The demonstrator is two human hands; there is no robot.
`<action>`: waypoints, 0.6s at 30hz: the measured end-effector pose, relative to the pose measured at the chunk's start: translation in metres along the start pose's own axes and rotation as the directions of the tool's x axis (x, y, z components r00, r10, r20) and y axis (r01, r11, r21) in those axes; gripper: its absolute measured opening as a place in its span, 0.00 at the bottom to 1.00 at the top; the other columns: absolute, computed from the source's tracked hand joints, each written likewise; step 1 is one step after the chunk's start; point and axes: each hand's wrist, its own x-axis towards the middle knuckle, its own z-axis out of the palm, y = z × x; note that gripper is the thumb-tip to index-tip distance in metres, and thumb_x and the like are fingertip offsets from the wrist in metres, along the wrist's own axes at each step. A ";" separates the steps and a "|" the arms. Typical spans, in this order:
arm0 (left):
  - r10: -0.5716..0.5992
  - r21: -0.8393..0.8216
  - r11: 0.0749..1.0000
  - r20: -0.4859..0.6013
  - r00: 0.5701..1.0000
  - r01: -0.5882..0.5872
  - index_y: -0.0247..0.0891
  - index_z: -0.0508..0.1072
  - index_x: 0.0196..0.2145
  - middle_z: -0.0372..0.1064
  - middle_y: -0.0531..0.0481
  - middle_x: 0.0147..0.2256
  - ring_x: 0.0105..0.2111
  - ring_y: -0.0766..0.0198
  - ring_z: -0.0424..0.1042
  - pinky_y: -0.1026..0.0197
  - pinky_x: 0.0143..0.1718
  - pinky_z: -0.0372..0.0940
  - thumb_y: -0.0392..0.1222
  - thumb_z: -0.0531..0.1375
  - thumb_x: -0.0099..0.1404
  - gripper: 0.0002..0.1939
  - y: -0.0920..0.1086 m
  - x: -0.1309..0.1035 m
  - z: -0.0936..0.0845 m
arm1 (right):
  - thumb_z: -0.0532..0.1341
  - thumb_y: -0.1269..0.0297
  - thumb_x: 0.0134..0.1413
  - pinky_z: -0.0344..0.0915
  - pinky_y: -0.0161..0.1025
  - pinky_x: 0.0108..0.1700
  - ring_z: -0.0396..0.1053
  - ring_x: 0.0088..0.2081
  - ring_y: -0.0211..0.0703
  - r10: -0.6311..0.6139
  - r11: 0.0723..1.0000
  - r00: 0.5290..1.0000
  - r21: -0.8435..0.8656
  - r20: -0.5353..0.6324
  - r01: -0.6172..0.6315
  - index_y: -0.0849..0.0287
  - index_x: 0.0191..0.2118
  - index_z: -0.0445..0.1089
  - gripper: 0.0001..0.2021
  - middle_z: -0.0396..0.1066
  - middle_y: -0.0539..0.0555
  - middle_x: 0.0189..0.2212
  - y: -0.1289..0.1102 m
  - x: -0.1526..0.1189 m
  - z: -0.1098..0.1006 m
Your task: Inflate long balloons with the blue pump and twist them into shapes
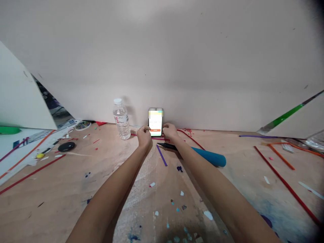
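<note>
A smartphone [155, 123] with a lit screen stands upright at the foot of the pale wall. My left hand [144, 135] closes its fingers on the phone's left edge, the thumb near the lower corner. On the opposite edge, my right hand [170, 131] grips with curled fingers. To the left of the phone is a clear water bottle [122, 119] with a white cap. A blue cylinder [211, 157] with a black tapered end lies partly hidden beneath my right forearm. Just in front of the phone is a short purple strip [162, 155].
The pale wall [202, 67] rises behind the paint-stained wooden table [63, 195]. A black oval object [66, 146] and a yellow piece [40, 155] lie at left. Red rods [286, 184] and an orange strip [280, 156] lie at right. Paper scraps dot the tabletop.
</note>
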 end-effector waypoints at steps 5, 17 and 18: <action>-0.013 0.032 0.999 0.118 0.993 0.009 0.35 0.70 0.23 0.71 0.49 0.27 0.29 0.64 0.69 0.63 0.34 0.63 0.30 0.51 0.47 0.08 0.003 0.002 -0.010 | 0.59 0.74 0.42 0.65 0.33 0.33 0.72 0.30 0.41 -0.039 0.999 0.999 -0.001 0.018 0.039 0.64 0.40 0.73 0.15 0.76 0.55 0.29 0.001 -0.018 -0.010; -0.074 0.382 0.917 0.444 0.893 -0.114 0.35 0.74 0.35 0.74 0.46 0.34 0.34 0.61 0.72 0.61 0.35 0.66 0.44 0.57 0.58 0.11 0.066 -0.056 -0.100 | 0.61 0.59 0.50 0.64 0.45 0.41 0.72 0.36 0.49 -0.189 0.919 0.924 -0.390 -0.331 0.048 0.56 0.40 0.72 0.11 0.74 0.56 0.33 0.087 -0.097 -0.227; -0.117 0.423 0.898 0.488 0.865 -0.117 0.35 0.74 0.34 0.73 0.46 0.32 0.33 0.61 0.72 0.61 0.34 0.65 0.46 0.56 0.59 0.12 0.073 -0.062 -0.110 | 0.62 0.57 0.49 0.63 0.46 0.39 0.71 0.35 0.50 -0.147 0.891 0.924 -0.453 -0.354 -0.032 0.54 0.40 0.71 0.12 0.73 0.57 0.32 0.116 -0.109 -0.254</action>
